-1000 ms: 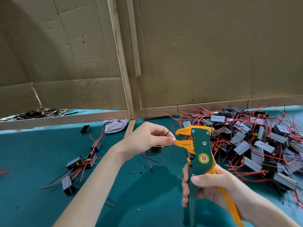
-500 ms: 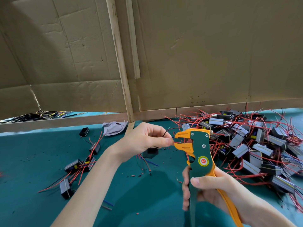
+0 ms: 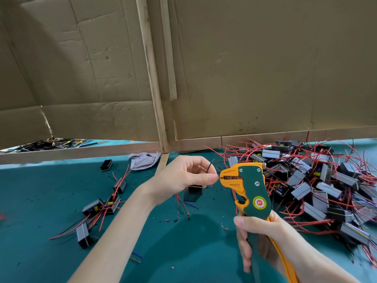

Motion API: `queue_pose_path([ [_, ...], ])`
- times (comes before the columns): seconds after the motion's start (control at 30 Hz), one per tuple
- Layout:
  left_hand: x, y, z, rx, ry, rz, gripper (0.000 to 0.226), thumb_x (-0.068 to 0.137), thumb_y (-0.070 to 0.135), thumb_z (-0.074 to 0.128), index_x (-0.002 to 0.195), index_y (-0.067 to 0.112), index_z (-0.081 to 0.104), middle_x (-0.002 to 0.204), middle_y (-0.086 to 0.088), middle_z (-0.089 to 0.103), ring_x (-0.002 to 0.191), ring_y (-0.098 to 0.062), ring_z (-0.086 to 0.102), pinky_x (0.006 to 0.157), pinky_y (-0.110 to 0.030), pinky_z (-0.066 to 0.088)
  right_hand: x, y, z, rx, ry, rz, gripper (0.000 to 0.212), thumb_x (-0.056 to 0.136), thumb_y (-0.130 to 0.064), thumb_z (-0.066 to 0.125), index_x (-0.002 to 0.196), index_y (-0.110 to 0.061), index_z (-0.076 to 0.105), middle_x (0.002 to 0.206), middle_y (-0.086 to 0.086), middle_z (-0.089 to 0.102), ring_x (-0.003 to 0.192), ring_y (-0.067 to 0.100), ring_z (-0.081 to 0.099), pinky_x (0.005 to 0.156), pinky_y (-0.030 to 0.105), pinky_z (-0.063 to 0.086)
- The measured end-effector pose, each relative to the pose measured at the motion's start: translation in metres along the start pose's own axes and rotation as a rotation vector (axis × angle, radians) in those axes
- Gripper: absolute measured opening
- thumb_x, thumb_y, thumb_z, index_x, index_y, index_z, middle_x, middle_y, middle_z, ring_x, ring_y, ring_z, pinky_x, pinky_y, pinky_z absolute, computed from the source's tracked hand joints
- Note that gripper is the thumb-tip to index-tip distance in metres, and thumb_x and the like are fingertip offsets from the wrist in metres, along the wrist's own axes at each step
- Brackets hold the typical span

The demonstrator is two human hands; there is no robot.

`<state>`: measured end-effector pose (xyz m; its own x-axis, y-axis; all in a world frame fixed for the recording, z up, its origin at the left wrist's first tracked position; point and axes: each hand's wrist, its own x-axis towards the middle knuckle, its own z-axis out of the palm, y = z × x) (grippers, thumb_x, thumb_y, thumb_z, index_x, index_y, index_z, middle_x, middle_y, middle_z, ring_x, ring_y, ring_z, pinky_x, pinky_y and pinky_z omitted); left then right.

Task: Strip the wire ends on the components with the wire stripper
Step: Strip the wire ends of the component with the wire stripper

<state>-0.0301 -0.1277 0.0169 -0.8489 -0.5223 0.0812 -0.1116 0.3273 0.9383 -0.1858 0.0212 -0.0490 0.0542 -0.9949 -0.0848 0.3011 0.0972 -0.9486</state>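
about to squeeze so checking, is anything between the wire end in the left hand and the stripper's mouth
Nothing visible. The left hand pinches the red wire right at the orange mouth of the wire stripper, with the tip apparently inside it.

Your view is bright and evenly lit from overhead. A broad, soft-edged shadow pools on the teal cloth table cover (image 3: 40, 201) at 6 o'clock, and a dim curved band darkens the creased brown cardboard wall (image 3: 265, 68) at 10 o'clock. The wide lens bows the pale wooden batten (image 3: 150, 68) at 12 o'clock. The heap of grey boxed components with red wires (image 3: 302, 190) softens toward 4 o'clock.
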Motion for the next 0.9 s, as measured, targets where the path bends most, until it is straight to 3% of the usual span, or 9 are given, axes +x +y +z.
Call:
queue_pose_path([
  [0.17,0.005,-0.010,0.002,-0.065,0.068,0.008,0.011,0.079,0.013,0.072,0.077,0.013,0.061,0.068,0.005,0.064,0.063,-0.006,0.056,0.063,-0.014,0.046,0.004,0.006,-0.003,-0.011,0.108,0.006,0.067,0.038,-0.048,0.092,0.053,-0.001,0.047,0.046,0.018,0.042,0.035,0.027,0.045,0.040,0.030,0.044],
  [0.33,0.007,-0.020,0.012,-0.169,0.086,0.033,0.011,0.076,0.026,0.067,0.074,0.018,0.074,0.080,0.000,0.073,0.072,-0.008,0.062,0.072,-0.017,0.049,0.008,0.002,-0.005,0.108,0.013,-0.035,0.040,0.045,-0.025,0.092,0.067,-0.005,0.066,0.064,0.027,0.055,0.056,0.040,0.060,0.057,0.046,0.054],
  [0.5,0.013,-0.022,0.015,-0.122,0.193,0.089,0.009,0.075,0.027,0.068,0.073,0.019,0.072,0.075,0.003,0.072,0.074,-0.005,0.065,0.075,-0.012,0.047,0.009,0.001,-0.007,0.122,0.005,-0.020,0.028,0.053,-0.017,0.079,0.073,-0.001,0.066,0.070,0.030,0.057,0.063,0.043,0.061,0.062,0.049,0.055],
  [0.7,0.011,-0.017,0.014,-0.052,0.181,0.095,0.012,0.086,0.008,0.066,0.084,0.017,0.074,0.066,0.005,0.069,0.065,-0.003,0.061,0.065,-0.011,0.044,0.009,0.001,-0.006,0.118,-0.003,0.005,0.028,0.055,-0.018,0.077,0.074,0.000,0.066,0.071,0.029,0.058,0.064,0.042,0.062,0.065,0.049,0.055],
  [0.9,0.008,-0.011,0.012,0.027,0.125,0.022,0.012,0.089,0.010,0.065,0.085,0.018,0.074,0.066,0.000,0.066,0.058,-0.005,0.058,0.057,-0.011,0.042,0.008,0.001,-0.008,0.120,-0.006,0.032,0.029,0.055,-0.017,0.077,0.074,0.002,0.065,0.072,0.029,0.058,0.064,0.042,0.062,0.064,0.050,0.055],
])
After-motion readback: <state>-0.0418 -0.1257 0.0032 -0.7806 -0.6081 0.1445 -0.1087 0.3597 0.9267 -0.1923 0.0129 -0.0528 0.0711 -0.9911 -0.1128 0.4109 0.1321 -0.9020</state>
